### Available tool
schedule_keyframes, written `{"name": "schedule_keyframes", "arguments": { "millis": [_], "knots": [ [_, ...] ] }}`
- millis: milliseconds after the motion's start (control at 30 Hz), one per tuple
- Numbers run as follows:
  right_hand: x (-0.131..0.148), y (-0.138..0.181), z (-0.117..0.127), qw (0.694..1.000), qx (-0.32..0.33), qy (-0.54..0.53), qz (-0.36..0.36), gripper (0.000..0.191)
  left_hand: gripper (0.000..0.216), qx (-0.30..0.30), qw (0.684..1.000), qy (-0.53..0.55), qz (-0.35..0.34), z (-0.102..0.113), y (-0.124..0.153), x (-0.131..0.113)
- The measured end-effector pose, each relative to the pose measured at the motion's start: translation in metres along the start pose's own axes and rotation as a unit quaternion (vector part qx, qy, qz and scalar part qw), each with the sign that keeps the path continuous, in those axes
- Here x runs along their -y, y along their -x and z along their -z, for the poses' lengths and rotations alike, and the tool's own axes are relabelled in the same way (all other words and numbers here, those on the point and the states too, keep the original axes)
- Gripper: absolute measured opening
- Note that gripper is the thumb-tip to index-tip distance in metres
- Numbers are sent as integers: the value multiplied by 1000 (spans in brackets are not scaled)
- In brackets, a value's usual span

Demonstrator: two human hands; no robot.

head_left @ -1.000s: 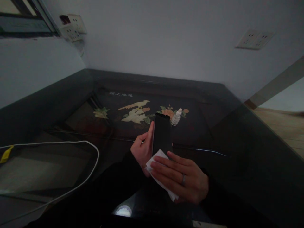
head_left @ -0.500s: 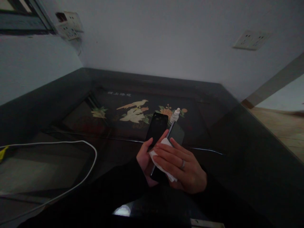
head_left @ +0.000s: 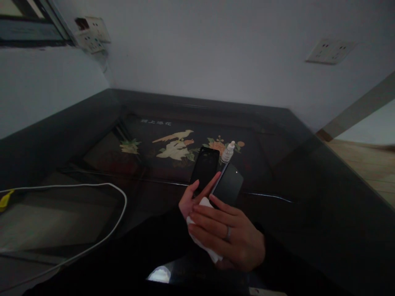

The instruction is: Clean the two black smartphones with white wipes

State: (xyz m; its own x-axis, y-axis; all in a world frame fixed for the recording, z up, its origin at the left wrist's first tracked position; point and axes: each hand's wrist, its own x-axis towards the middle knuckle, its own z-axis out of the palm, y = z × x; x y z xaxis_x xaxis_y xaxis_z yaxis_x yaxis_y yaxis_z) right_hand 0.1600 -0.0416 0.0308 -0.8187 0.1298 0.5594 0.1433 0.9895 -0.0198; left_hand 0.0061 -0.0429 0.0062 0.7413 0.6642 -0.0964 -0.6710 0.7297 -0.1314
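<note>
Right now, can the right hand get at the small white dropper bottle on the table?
Probably not freely: the right hand is busy pressing a white cloth, and the phone stands between it and the dropper bottle beyond on the table.

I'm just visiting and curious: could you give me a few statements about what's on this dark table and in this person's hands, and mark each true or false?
1. The right hand presses a white cloth. True.
2. The small dropper bottle lies on its side. False: it stands upright.
3. A white cable lies on the table to the left. True.
4. The left hand holds a red phone. False: the phone is black.
</note>
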Motion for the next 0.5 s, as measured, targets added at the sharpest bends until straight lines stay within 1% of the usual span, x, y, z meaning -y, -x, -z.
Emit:
{"name": "schedule_keyframes", "arguments": {
  "millis": [33,100,133,167,233,333,400,500],
  "knots": [
    [-2,1,1,1000,-4,7,-11,50,47,-13,1000,2,-6,-2,0,1],
    [-7,4,4,998,-18,27,-50,44,50,-66,997,-4,-34,-6,-1,5],
    [-9,6,5,996,-27,38,-71,41,52,-89,995,-6,-38,-8,0,7],
    [-9,6,5,995,-34,45,-86,39,54,-99,994,-6,-40,-9,0,9],
    [-6,6,3,995,-33,41,-81,43,52,-88,995,4,-35,-9,2,8],
    [4,1,-2,999,-21,12,-21,54,46,-56,998,6,-13,-10,5,3],
    [5,0,-3,1000,-14,14,-2,54,49,-51,999,-14,-8,-12,4,1],
    [-3,2,2,998,-12,50,-42,49,50,-69,996,-36,-49,-15,0,4]
  ]
}}
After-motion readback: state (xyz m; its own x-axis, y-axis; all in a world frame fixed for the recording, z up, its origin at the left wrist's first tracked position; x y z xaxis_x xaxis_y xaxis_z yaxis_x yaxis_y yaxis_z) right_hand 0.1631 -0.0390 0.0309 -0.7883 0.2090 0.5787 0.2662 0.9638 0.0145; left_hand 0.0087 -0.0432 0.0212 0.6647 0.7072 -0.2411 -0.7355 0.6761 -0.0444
